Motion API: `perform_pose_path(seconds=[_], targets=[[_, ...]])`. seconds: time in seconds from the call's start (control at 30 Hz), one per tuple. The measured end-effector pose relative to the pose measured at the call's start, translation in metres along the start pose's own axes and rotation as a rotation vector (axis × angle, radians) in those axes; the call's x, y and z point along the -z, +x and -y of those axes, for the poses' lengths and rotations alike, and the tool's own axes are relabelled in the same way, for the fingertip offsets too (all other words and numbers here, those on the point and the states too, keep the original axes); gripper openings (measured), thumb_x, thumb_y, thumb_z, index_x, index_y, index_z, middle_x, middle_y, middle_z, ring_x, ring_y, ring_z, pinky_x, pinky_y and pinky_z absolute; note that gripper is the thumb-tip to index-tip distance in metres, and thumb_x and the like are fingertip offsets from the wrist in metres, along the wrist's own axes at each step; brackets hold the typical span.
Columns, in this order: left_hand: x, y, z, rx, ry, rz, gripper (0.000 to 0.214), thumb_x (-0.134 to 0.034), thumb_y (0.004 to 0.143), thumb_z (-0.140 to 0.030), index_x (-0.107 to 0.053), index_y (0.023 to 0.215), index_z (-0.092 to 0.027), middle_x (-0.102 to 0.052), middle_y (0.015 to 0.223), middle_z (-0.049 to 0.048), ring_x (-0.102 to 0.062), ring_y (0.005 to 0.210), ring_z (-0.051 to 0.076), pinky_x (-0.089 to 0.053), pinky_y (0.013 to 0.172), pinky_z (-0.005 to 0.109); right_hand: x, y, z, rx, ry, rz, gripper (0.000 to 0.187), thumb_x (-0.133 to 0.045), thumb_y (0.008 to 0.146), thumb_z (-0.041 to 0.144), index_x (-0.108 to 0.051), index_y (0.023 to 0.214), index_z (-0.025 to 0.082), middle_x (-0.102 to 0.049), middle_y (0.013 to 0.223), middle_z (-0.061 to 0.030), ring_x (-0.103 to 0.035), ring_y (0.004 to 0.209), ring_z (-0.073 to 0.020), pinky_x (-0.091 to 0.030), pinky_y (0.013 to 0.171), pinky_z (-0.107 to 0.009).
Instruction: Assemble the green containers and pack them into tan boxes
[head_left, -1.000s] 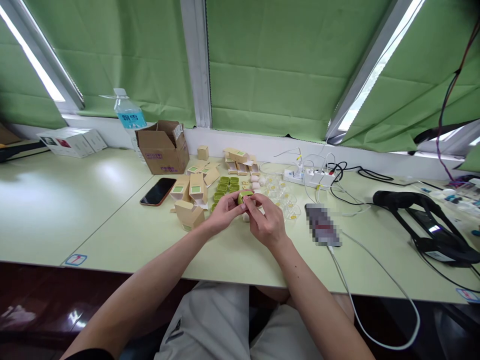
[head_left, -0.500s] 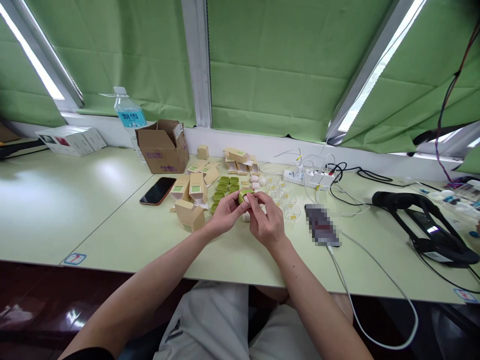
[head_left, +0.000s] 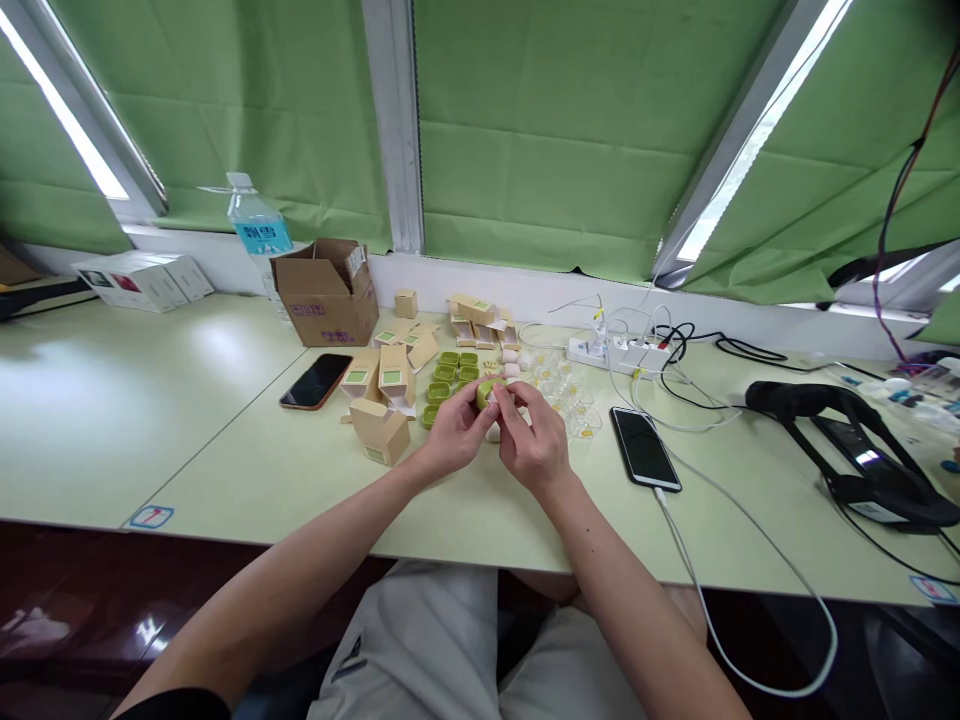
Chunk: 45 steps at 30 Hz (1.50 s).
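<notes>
A small green cup is held up over the table between both hands. My left hand is closed around its left side. My right hand pinches at its opening, where a bit of something whitish shows; the fingers hide most of it. Just behind and left of the hands stand several matching green cups in rows. Several pale pink pieces lie beyond the fingers, some partly covered by them. Clear plastic cups with yellow marks are grouped to the right of my right hand.
Small tan cartons are clustered at the left, near a dark phone and an open cardboard box. On the right are a charging phone, a power strip, cables and a black headset-like device.
Both hands stay at nearly the same spot, with the green cup turned slightly between the fingers. The charging phone's screen now shows dark.
</notes>
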<state>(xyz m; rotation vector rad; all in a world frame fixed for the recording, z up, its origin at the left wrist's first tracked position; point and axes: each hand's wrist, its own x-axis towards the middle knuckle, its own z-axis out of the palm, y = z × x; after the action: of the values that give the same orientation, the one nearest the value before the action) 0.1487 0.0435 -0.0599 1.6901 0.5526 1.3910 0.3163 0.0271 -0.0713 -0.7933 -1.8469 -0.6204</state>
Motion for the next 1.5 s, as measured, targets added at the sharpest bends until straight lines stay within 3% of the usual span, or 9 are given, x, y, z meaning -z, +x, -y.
perform_pose_path(seconds=[0.33, 0.5, 0.7, 0.83, 1.0, 1.17, 1.5], targets=[[0.011, 0.012, -0.007, 0.141, -0.194, 0.115, 0.049, -0.086, 0.090, -0.059, -0.079, 0.118, -0.019, -0.078, 0.095, 0.0063, -0.074, 0.091, 0.020, -0.064, 0.091, 0.037, 0.006, 0.006, 0.000, 0.039, -0.027, -0.038, 0.060, -0.051, 0.110, 0.015, -0.046, 0.170, 0.023, -0.074, 0.125, -0.0196, -0.078, 0.102, -0.0261, -0.068, 0.082, -0.038], [0.012, 0.013, -0.008, 0.182, -0.211, 0.109, 0.046, -0.091, 0.087, -0.058, -0.076, 0.097, -0.015, -0.069, 0.081, 0.0020, -0.064, 0.077, 0.014, -0.057, 0.073, 0.028, 0.006, 0.007, 0.002, 0.044, 0.011, -0.056, 0.059, -0.053, 0.109, 0.015, -0.049, 0.167, 0.022, -0.073, 0.126, -0.0204, -0.077, 0.111, -0.0284, -0.069, 0.086, -0.039], [0.012, 0.011, -0.003, 0.212, -0.245, 0.087, 0.048, -0.090, 0.088, -0.058, -0.072, 0.093, -0.013, -0.064, 0.078, -0.0002, -0.057, 0.071, 0.010, -0.048, 0.067, 0.025, 0.006, 0.008, 0.004, 0.030, -0.036, -0.048, 0.053, -0.049, 0.111, 0.017, -0.053, 0.164, 0.019, -0.072, 0.123, -0.0197, -0.077, 0.107, -0.0268, -0.070, 0.087, -0.039], [0.011, 0.011, -0.003, 0.189, -0.274, 0.095, 0.046, -0.091, 0.088, -0.056, -0.077, 0.102, -0.014, -0.069, 0.084, 0.0027, -0.061, 0.077, 0.013, -0.051, 0.073, 0.027, 0.007, 0.009, 0.004, 0.045, -0.042, -0.070, 0.053, -0.050, 0.111, 0.015, -0.053, 0.163, 0.017, -0.072, 0.124, -0.0202, -0.077, 0.108, -0.0265, -0.070, 0.087, -0.039], [0.006, 0.009, -0.009, 0.053, -0.213, 0.091, 0.046, -0.088, 0.091, -0.053, -0.078, 0.121, -0.019, -0.077, 0.106, 0.0091, -0.071, 0.099, 0.022, -0.058, 0.089, 0.034, 0.007, 0.010, 0.005, 0.048, -0.021, -0.081, 0.058, -0.053, 0.110, 0.014, -0.049, 0.167, 0.018, -0.071, 0.124, -0.0198, -0.077, 0.109, -0.0268, -0.070, 0.087, -0.038], [-0.001, 0.003, -0.007, -0.035, -0.113, 0.010, 0.046, -0.080, 0.097, -0.056, -0.075, 0.127, -0.020, -0.077, 0.125, 0.0135, -0.072, 0.117, 0.027, -0.056, 0.108, 0.041, 0.004, 0.010, 0.007, 0.055, -0.010, -0.089, 0.062, -0.054, 0.109, 0.012, -0.045, 0.170, 0.017, -0.070, 0.126, -0.0207, -0.076, 0.111, -0.0271, -0.069, 0.088, -0.038], [-0.003, -0.003, 0.003, -0.036, -0.008, -0.069, 0.054, -0.072, 0.102, -0.059, -0.068, 0.139, -0.020, -0.075, 0.130, 0.0163, -0.071, 0.122, 0.029, -0.056, 0.110, 0.044, -0.002, 0.007, 0.006, 0.051, -0.018, -0.075, 0.069, -0.055, 0.110, 0.014, -0.037, 0.175, 0.020, -0.072, 0.128, -0.0209, -0.077, 0.112, -0.0285, -0.069, 0.090, -0.039]])
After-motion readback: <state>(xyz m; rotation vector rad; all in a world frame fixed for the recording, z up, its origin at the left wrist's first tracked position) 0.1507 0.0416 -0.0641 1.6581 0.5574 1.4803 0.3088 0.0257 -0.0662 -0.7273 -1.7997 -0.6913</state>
